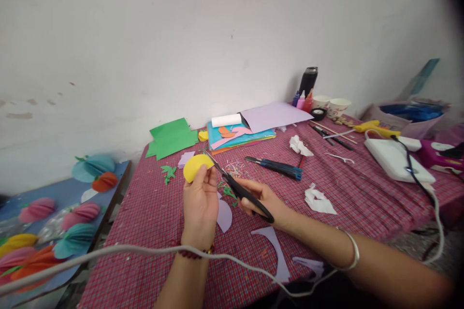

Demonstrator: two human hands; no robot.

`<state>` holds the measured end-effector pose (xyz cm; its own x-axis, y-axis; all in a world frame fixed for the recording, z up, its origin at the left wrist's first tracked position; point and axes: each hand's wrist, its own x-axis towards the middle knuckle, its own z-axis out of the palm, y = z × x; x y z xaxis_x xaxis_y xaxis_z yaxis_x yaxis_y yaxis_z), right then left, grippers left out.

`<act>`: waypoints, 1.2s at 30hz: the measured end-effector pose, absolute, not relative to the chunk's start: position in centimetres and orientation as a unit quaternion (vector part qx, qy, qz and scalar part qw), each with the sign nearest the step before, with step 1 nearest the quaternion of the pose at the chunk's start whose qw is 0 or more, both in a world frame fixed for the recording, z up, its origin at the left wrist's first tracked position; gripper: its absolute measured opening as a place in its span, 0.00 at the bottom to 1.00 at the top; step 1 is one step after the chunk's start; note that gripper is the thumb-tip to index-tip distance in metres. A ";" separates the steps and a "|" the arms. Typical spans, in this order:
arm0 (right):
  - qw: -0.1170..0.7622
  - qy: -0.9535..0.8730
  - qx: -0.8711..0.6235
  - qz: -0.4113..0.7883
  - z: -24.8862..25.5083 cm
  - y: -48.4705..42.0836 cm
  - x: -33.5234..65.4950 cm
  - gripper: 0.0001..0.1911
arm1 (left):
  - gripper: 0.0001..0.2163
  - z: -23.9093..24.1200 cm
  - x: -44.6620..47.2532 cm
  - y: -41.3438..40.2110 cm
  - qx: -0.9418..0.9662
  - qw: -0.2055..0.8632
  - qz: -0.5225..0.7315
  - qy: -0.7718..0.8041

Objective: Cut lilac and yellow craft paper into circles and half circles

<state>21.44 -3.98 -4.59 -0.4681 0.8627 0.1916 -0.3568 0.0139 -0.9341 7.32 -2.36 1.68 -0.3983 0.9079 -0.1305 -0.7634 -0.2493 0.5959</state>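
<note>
Pinched between the fingers of my left hand point(201, 198) is a rounded piece of yellow paper point(194, 166). My right hand point(263, 200) grips black-handled scissors point(250, 198), whose blades point up and left and meet the paper's right edge. How far apart the blades are is hard to make out. Below and between the hands lies a curved purple paper piece point(224, 214), partly covered by my left hand. Green paper scraps point(228, 193) and fine coloured shreds point(235, 169) lie near the scissors.
A blue utility knife point(277, 168) lies beyond my right hand. Green sheets point(172, 137) and a large purple sheet point(275, 116) lie at the back. A yellow glue gun point(377, 128) is on the right. A white cable point(145, 249) crosses in front of my forearms. Paper ornaments point(78, 239) sit at left.
</note>
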 end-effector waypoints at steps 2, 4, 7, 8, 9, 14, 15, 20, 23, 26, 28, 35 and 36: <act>0.461 -0.544 -0.233 0.662 -4.9 -3.9 21.4 0.34 | 0.07 1.7 7.3 -2.3 0.122 0.535 0.780 0.301; 0.460 -0.549 -0.235 0.657 -5.0 -3.9 21.4 0.33 | 0.07 1.6 7.4 -2.3 0.122 0.535 0.779 0.303; 0.461 -0.550 -0.239 0.654 -5.0 -3.9 21.4 0.33 | 0.07 1.6 7.5 -2.2 0.116 0.534 0.780 0.304; 0.461 -0.549 -0.241 0.654 -5.0 -3.9 21.4 0.33 | 0.07 1.6 7.5 -2.2 0.114 0.534 0.781 0.304; 0.462 -0.548 -0.242 0.654 -5.0 -3.9 21.3 0.33 | 0.07 1.5 7.5 -2.2 0.113 0.533 0.782 0.303; 0.459 -0.545 -0.256 0.653 -5.0 -4.0 21.3 0.33 | 0.08 1.5 7.5 -2.1 0.109 0.532 0.785 0.298; 0.458 -0.545 -0.259 0.653 -5.0 -4.1 21.3 0.33 | 0.08 1.5 7.5 -2.1 0.108 0.532 0.785 0.298; 0.460 -0.542 -0.267 0.650 -5.2 -4.1 21.2 0.33 | 0.08 1.5 7.6 -2.2 0.107 0.529 0.785 0.304; 0.463 -0.539 -0.266 0.651 -5.2 -4.1 21.2 0.33 | 0.08 1.5 7.5 -2.2 0.108 0.530 0.783 0.306; 0.464 -0.530 -0.267 0.658 -5.1 -4.3 21.1 0.32 | 0.08 1.4 7.3 -2.0 0.116 0.531 0.782 0.304; 0.462 -0.525 -0.270 0.662 -4.9 -4.4 21.1 0.32 | 0.08 1.3 7.2 -2.0 0.118 0.530 0.782 0.307; 0.453 -0.543 -0.262 0.657 -3.9 -4.5 21.7 0.33 | 0.08 1.2 7.1 -1.9 0.114 0.534 0.782 0.302; 0.450 -0.543 -0.261 0.659 -3.9 -4.4 21.7 0.33 | 0.08 1.2 7.1 -1.9 0.113 0.534 0.782 0.302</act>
